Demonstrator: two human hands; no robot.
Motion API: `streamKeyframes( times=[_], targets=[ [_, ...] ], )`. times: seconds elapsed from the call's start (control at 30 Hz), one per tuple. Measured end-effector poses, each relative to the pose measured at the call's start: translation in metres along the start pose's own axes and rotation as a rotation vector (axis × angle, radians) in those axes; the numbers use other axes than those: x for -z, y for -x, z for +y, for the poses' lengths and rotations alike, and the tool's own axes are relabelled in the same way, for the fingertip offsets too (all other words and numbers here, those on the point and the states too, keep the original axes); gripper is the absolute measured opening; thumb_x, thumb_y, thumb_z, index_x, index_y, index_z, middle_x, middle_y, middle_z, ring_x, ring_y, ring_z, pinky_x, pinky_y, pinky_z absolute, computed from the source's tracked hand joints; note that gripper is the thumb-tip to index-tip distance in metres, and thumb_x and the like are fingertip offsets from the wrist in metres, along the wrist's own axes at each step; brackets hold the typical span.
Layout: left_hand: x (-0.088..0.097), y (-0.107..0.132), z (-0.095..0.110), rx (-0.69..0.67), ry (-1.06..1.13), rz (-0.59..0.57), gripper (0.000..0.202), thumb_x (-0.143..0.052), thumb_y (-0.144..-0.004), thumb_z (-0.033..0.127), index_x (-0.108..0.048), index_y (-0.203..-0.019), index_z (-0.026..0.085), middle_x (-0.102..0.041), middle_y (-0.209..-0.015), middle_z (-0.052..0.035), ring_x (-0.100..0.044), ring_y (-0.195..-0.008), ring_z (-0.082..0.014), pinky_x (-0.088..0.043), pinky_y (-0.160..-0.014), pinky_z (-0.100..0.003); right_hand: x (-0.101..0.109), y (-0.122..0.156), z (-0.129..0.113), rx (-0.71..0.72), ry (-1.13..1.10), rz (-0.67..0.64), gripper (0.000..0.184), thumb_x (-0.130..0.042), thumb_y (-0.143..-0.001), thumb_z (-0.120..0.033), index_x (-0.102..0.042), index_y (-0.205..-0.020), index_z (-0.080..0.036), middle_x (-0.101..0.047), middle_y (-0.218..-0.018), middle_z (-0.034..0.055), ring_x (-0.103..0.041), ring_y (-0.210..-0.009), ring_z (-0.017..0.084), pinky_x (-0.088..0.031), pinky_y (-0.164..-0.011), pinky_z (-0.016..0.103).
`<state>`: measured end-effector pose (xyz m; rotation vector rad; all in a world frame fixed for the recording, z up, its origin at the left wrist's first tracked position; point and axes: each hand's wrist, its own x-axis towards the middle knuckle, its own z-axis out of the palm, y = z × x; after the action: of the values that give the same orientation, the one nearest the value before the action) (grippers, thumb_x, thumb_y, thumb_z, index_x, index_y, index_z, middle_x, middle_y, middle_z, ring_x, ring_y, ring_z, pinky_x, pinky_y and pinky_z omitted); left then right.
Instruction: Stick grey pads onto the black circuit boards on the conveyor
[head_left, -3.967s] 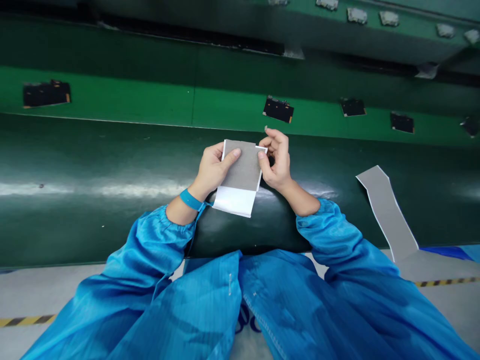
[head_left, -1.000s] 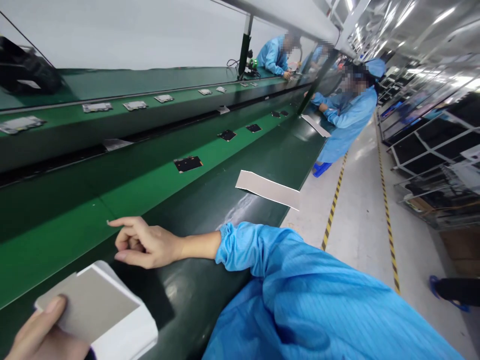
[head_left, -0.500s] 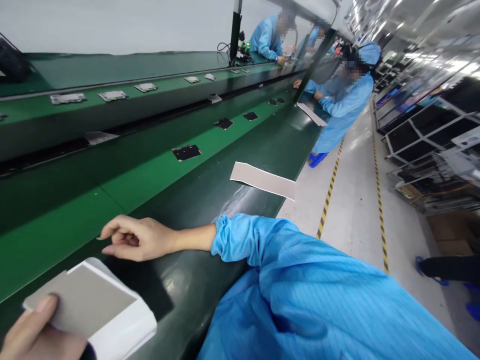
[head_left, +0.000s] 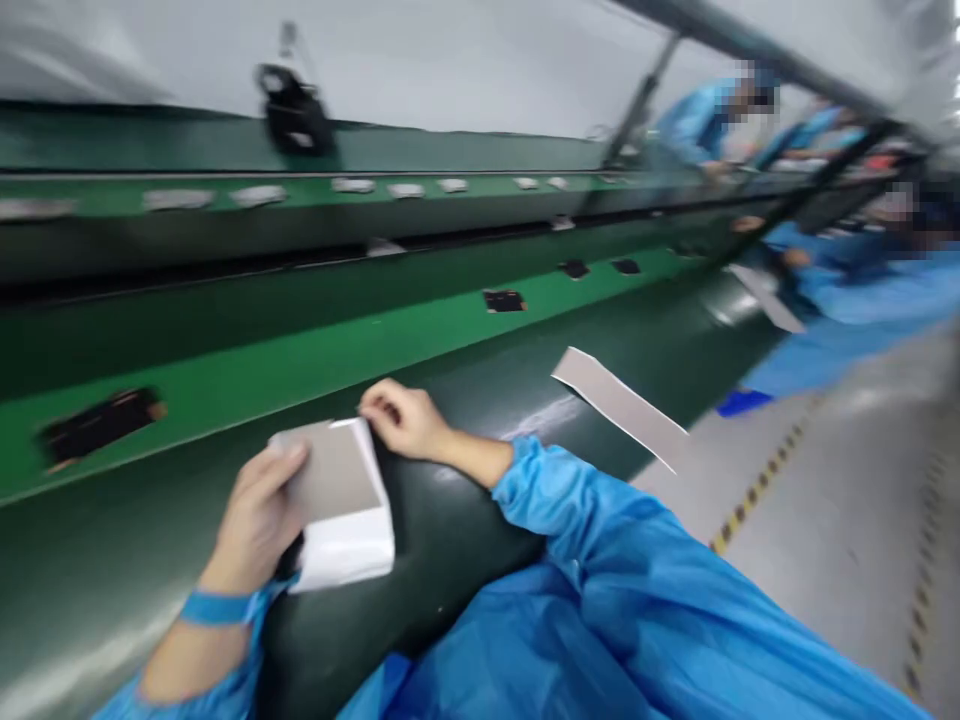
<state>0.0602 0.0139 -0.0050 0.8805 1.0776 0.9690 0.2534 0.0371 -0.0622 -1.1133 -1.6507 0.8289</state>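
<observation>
My left hand (head_left: 262, 505) grips a flat grey-and-white pad (head_left: 341, 480) by its left side, the thumb lying on the grey face. The white lower part of the pad looks like paper or film folded over. At its upper right corner is my right hand (head_left: 405, 418), fingers curled and pinched together. Whether a bit of the pad's edge is between those fingertips, I cannot tell. Both hands are above the dark green bench (head_left: 450, 510). A black circuit board (head_left: 105, 425) lies on the bright green strip, left of and beyond my left hand.
More black boards (head_left: 504, 300) lie along the green strip (head_left: 315, 375). A long grey strip (head_left: 622, 408) with white edges sits on the bench at right. Silvery parts (head_left: 259, 196) line the upper ledge. Co-workers in blue gowns (head_left: 877, 290) stand at far right.
My view has swung left, bringing another black board into sight. My left hand and the pad have come up beside my right hand, which is now at the pad's corner.
</observation>
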Motion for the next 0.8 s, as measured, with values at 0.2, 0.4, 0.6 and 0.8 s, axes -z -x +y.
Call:
streamKeyframes(
  times=[0.2,0.4,0.6,0.8],
  targets=[
    [0.021,0.005,-0.005,-0.015,0.096,0.028,0.049,-0.097,-0.060,0.053,-0.078,-0.086,0.015,-0.076,-0.070,-0.0073,-0.072,-0.062,-0.0233,-0.057,-0.058,-0.030,0.006,0.005,0.001,0.047,0.006,0.058,0.021,-0.054,-0.099,-0.039,-0.058,-0.094,-0.019,-0.059,-0.072,-0.0012,-0.053,-0.059,0.011,-0.042,-0.059,0.024],
    [0.039,0.019,-0.006,-0.256,-0.285,0.034,0.044,-0.085,-0.077,0.058,-0.074,-0.079,0.016,-0.071,-0.072,-0.0045,-0.060,-0.061,-0.0157,-0.047,-0.058,-0.025,0.008,0.014,-0.001,0.067,-0.004,0.110,0.014,-0.060,-0.098,-0.034,-0.060,-0.095,-0.020,-0.056,-0.067,-0.0023,-0.049,-0.054,0.012,-0.038,-0.053,0.026],
    [0.053,0.022,-0.017,-0.654,-0.667,0.107,0.026,-0.073,-0.086,0.043,-0.072,-0.073,0.019,-0.071,-0.072,-0.0055,-0.061,-0.064,-0.0174,-0.048,-0.063,-0.028,0.004,0.016,-0.008,0.014,0.055,0.127,0.018,-0.061,-0.095,-0.037,-0.059,-0.095,-0.020,-0.056,-0.068,-0.0021,-0.048,-0.055,0.012,-0.039,-0.055,0.027],
    [0.053,0.015,-0.030,-0.903,-0.728,0.000,0.011,-0.065,-0.093,0.025,-0.073,-0.087,0.020,-0.075,-0.078,-0.0040,-0.067,-0.065,-0.0164,-0.049,-0.064,-0.027,-0.010,-0.036,-0.020,0.032,0.094,0.072,0.027,-0.056,-0.097,-0.046,-0.055,-0.090,-0.020,-0.054,-0.073,-0.0019,-0.047,-0.060,0.010,-0.037,-0.058,0.026]
  ],
)
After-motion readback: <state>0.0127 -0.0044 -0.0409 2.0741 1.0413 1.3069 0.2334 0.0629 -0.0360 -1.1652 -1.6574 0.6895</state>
